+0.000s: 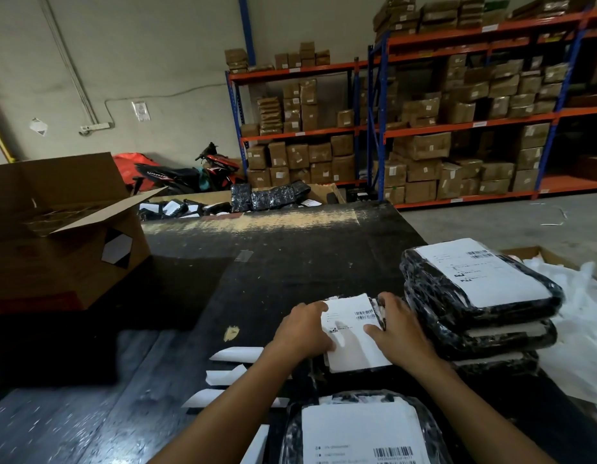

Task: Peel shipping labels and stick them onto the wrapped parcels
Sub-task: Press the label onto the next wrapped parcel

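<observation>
- Fingers: the left hand [304,329] lies flat with fingers [315,308] extended, pressing the left edge of the white rectangular shipping label with barcodes [352,333]. The right hand [399,329] has its fingers curled over the label's right edge and its thumb [374,329] laid on the label face; whether it grips the parcel edge beneath cannot be told.
- Large black worn worktable [273,256]: fills the centre of the view and carries all task items.
- Open brown cardboard carton [66,229]: at 9 o'clock on the table, flaps raised, a white hexagonal mark on its side.
- Blue-and-orange steel shelving racks [474,122]: at 1 o'clock in the background, loaded with brown boxes.
- Stack of black film-wrapped parcels [481,296]: at 3 o'clock, just beside the right hand; the top one already bears a white label.
- Near black wrapped parcel with a white label [360,430]: at 6 o'clock, between the forearms.
- Parcel under the hands [377,304]: mostly hidden by the label; only a black wrapped edge shows.
- White peeled backing strips [237,354]: at 7 o'clock, lying on the table left of the left forearm.
</observation>
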Motion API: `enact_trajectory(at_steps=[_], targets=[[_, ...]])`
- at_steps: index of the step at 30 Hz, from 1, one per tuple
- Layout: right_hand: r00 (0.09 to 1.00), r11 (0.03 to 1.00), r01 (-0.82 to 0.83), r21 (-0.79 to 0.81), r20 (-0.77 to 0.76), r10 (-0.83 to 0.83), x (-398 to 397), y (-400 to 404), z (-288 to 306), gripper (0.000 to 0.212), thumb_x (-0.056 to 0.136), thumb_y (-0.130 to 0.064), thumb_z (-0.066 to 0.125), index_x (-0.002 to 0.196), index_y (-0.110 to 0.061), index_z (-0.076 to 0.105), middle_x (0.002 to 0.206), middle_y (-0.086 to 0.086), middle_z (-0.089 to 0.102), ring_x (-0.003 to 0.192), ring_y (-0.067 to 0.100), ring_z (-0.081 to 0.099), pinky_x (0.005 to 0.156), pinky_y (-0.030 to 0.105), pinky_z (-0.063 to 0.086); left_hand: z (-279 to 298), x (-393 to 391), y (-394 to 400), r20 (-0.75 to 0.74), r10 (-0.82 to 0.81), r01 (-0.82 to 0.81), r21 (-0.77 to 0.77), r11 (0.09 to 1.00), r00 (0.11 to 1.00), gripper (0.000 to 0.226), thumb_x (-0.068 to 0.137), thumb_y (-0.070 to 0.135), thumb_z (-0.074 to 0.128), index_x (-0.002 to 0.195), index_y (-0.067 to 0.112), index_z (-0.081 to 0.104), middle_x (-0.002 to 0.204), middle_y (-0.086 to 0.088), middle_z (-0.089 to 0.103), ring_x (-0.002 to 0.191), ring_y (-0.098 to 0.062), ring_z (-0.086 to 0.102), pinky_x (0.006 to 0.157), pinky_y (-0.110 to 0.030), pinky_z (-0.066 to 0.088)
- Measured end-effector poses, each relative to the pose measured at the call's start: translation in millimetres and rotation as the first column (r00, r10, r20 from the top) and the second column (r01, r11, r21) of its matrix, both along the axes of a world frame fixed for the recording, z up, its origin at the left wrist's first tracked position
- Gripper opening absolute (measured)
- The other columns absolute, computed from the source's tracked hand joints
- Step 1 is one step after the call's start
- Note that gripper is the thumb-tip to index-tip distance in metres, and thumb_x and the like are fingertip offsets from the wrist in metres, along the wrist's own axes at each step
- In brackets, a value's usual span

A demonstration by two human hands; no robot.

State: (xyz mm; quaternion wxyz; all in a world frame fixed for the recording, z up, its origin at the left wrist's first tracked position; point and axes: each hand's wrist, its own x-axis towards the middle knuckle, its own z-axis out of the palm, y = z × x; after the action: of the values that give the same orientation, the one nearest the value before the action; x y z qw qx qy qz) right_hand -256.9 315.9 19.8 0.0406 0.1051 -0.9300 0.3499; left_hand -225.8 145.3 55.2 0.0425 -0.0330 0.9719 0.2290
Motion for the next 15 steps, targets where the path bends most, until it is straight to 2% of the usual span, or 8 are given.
enact_trajectory(at_steps=[4, 6, 8, 10, 12, 15], targets=[[0.996, 0.995, -0.088, 0.051, 0.036, 0.086, -11, -2, 1, 0.043, 0.090, -0.021, 0.056, 0.132, -0.017, 0.047, 0.146, 0.010, 0.033, 0.133, 0.026, 0.037, 0.101, 0.025, 0.031, -2, -13, -2, 0.012, -0.062, 0.062, -0.044, 0.997, 0.998, 0.068, 0.086, 0.036, 0.063, 0.145, 0.031, 0.030, 0.144, -0.011, 0.035, 0.122, -0.030, 0.049, 0.101, -0.040, 0.045], [0.993, 0.990, -0.110, 0.087, 0.063, 0.104, -17, -8, 3, 0.042, 0.093, -0.025, 0.052, 0.135, -0.024, 0.047, 0.155, 0.012, 0.020, 0.140, 0.027, 0.027, 0.109, 0.028, 0.025, -5, -23, 0, 0.038, -0.070, 0.072, -0.054, 0.996, 0.997, 0.069, 0.090, 0.045, 0.054, 0.149, 0.034, 0.019, 0.157, -0.014, 0.013, 0.133, -0.033, 0.039, 0.107, -0.042, 0.040], [0.992, 0.984, -0.112, 0.139, 0.081, 0.101, -24, -14, 3, 0.041, 0.095, -0.030, 0.048, 0.136, -0.030, 0.046, 0.158, 0.010, 0.010, 0.142, 0.029, 0.021, 0.114, 0.034, 0.020, -11, -32, 2, 0.076, -0.077, 0.083, -0.076, 0.994, 0.994, 0.069, 0.092, 0.054, 0.046, 0.149, 0.038, 0.013, 0.160, -0.013, -0.002, 0.141, -0.035, 0.028, 0.111, -0.047, 0.034], [0.989, 0.978, -0.108, 0.176, 0.118, 0.088, -29, -17, 2, 0.042, 0.096, -0.035, 0.043, 0.138, -0.033, 0.043, 0.159, 0.010, 0.005, 0.143, 0.032, 0.016, 0.115, 0.038, 0.017, -18, -36, 2, 0.118, -0.077, 0.088, -0.085, 0.993, 0.990, 0.068, 0.091, 0.060, 0.039, 0.149, 0.038, 0.012, 0.161, -0.010, -0.004, 0.143, -0.035, 0.022, 0.113, -0.049, 0.030], [0.979, 0.982, -0.090, 0.166, 0.195, 0.057, -34, -16, 0, 0.049, 0.096, -0.043, 0.040, 0.143, -0.033, 0.034, 0.159, 0.013, 0.001, 0.145, 0.033, 0.014, 0.116, 0.040, 0.016, -25, -38, -1, 0.141, -0.080, 0.089, -0.057, 0.994, 0.987, 0.067, 0.093, 0.061, 0.034, 0.150, 0.036, 0.010, 0.161, -0.008, -0.003, 0.143, -0.032, 0.025, 0.114, -0.044, 0.031], [0.956, 0.985, -0.063, 0.160, 0.292, 0.014, -39, -14, -3, 0.063, 0.093, -0.053, 0.038, 0.148, -0.030, 0.019, 0.159, 0.016, 0.000, 0.143, 0.034, 0.020, 0.114, 0.042, 0.022, -30, -42, -8, 0.136, -0.098, 0.103, -0.025, 0.994, 0.986, 0.067, 0.095, 0.056, 0.034, 0.151, 0.030, 0.010, 0.161, -0.005, 0.001, 0.142, -0.029, 0.027, 0.112, -0.039, 0.029]])
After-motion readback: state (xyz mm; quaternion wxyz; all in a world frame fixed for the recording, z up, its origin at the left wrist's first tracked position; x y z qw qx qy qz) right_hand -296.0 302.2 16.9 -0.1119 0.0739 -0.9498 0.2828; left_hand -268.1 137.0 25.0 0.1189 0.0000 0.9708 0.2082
